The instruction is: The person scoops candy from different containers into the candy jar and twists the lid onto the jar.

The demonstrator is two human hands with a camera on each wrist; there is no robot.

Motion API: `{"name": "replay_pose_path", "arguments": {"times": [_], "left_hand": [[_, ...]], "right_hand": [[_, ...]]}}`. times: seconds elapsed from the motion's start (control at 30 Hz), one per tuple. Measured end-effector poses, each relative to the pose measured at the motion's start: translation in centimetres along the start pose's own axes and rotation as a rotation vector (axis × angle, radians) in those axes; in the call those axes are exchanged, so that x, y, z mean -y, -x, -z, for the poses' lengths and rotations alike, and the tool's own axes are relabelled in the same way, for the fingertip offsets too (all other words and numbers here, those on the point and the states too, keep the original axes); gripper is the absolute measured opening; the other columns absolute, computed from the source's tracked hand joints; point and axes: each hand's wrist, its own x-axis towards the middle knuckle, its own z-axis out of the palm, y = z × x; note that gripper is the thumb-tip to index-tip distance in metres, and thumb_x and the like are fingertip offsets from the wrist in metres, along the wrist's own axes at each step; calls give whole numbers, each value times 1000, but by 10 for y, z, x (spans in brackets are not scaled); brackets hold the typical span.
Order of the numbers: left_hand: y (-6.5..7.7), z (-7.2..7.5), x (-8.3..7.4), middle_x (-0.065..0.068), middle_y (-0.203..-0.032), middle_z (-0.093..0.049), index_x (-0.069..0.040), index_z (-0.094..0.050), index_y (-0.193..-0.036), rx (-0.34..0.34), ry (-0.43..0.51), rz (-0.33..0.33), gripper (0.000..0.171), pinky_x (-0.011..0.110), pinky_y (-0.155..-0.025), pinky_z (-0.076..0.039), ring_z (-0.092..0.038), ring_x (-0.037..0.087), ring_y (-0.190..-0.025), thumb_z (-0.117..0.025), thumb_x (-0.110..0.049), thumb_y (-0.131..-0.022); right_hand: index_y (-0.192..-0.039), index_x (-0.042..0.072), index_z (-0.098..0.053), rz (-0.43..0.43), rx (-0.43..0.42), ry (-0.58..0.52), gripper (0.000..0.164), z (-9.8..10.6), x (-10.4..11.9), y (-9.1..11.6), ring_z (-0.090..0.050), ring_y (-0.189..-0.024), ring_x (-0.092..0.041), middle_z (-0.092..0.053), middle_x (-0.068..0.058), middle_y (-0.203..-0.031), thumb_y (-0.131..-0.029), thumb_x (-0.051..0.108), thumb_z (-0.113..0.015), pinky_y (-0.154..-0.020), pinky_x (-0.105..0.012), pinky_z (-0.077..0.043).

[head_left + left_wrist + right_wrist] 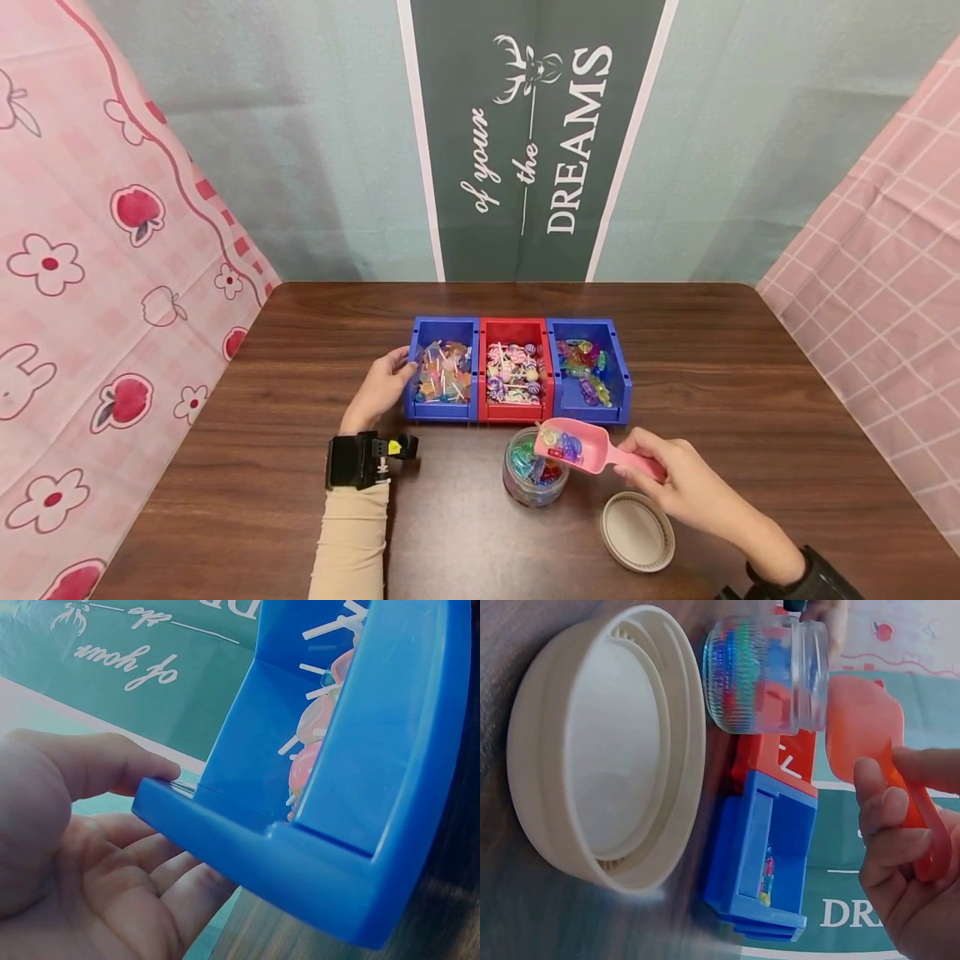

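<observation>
In the right hand (675, 479), a pink scoop (594, 450), with fingers and thumb tight round its handle. In the scoop, a few shiny bits (570, 450). Left of that hand, under the scoop's tip, a clear glass jar (534, 497) with more shiny bits inside; hard to tell if touching the scoop. Just beside that hand, on the body side, a round cream lid (637, 533) on the brown table (225, 508). Ahead and left of the right hand, a blue bin (590, 414) with shiny bits. Farther left, a red bin (515, 412) of lollipops. At the left hand (377, 390), a blue lollipop bin (441, 411), with its side pinched between thumb and fingers. Beyond both hands, a dark green strip (543, 108) with white words.
</observation>
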Motion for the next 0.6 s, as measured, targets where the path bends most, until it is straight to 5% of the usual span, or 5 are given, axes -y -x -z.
{"name": "replay_pose_path", "arguments": {"times": [0.23, 0.6], "left_hand": [[1, -2, -1, 32, -137, -45, 13, -32, -139, 0, 9, 15, 46, 53, -105, -38, -47, 37, -121, -41, -7, -98], [2, -1, -2, 32, -138, -44, 13, -31, -139, -4, 13, 14, 47, 53, -106, -38, -47, 37, -121, -41, -7, -98]], "right_hand": [[-81, 14, -62, 25, 12, 29, 30, 2, -4, 1, -35, -52, 7, -48, 11, -56, -65, -4, -78, -38, -6, -29], [-84, 15, -68, -41, 17, 70, 28, 13, 3, -8, -41, -55, 4, -60, 9, -66, -64, 1, -81, -42, -14, -37]]}}
